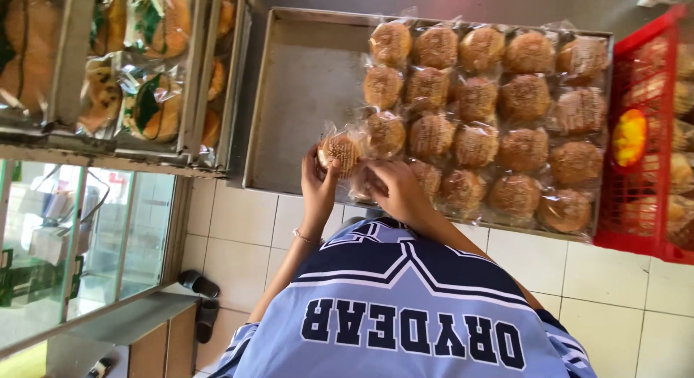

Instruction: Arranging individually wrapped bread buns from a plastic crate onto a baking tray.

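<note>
Hands: two; left hand (pixel 318 181) pinches one wrapped bun (pixel 340 151); right hand (pixel 394 190) curls onto a neighbouring wrapper.
Held bun: round, golden, crumb-topped, in clear plastic, just above left fingertips at the tray's near edge.
Tray (pixel 303 82): one metal tray, roughly twenty wrapped buns in four rows.
Red basket (pixel 643 132): one, right of tray.

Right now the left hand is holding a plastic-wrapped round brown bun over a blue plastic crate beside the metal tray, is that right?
Not quite. The crate is red, not blue, and it stands at the far end of the metal tray. The head view shows the left hand holding the plastic-wrapped round brown bun over that tray.
</note>
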